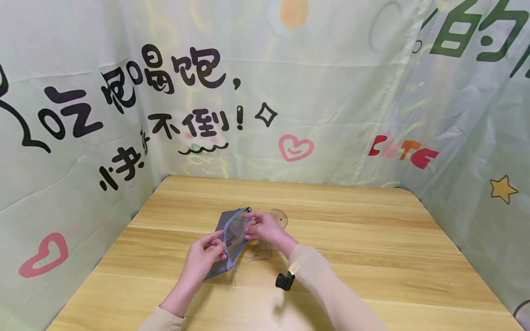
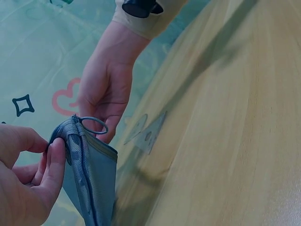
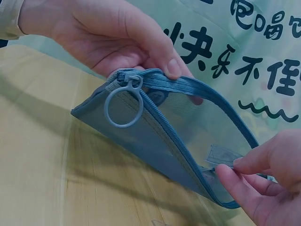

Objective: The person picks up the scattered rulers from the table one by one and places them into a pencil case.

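Note:
A grey-blue zip pouch (image 1: 221,266) tilts up over the table between both hands, its zipped mouth spread wide. My left hand (image 1: 203,255) grips the rim at the end with the ring-shaped zipper pull (image 3: 123,107). At the other end of the mouth, my right hand (image 1: 267,227) has its fingers at the opening. In the right wrist view its thumb and finger pinch the edge of a small clear plastic piece (image 3: 220,153) in the mouth. Beside the pouch lie a clear protractor (image 1: 281,217) and a clear set square (image 1: 261,252), partly behind the right hand.
The wooden table (image 1: 360,239) reaches back to printed cloth walls (image 1: 256,92) on the left, back and right. A black wrist camera (image 1: 285,281) sticks out from the right sleeve (image 1: 327,276), low over the table.

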Tool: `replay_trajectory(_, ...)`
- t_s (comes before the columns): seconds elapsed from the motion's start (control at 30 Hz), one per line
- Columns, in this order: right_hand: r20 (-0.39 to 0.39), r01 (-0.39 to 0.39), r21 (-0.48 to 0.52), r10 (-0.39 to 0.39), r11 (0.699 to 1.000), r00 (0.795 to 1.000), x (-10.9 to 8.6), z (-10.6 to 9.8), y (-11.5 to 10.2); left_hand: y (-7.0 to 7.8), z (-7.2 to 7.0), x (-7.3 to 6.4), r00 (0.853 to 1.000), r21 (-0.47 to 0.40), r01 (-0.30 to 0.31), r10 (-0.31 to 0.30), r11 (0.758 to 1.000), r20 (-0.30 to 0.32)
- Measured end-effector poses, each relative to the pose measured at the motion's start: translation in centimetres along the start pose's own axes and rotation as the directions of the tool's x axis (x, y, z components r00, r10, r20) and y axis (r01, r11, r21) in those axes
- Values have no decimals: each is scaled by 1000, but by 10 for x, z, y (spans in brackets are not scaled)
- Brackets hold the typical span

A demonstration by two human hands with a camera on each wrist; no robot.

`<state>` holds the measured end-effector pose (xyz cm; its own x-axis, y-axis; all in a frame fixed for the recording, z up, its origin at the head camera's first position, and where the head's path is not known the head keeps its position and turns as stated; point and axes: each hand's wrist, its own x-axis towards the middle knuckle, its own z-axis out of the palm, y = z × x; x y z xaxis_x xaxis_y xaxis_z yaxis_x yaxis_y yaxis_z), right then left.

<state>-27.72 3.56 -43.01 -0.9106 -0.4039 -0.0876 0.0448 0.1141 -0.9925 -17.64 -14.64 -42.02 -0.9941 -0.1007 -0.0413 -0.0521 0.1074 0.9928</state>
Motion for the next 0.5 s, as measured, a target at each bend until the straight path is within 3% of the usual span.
replay_trajectory(0.5, 21, -9, 16, 9, 1000, 1000, 2, 9, -3, 2, 0, -2, 1000, 5, 5, -5, 1000, 3)
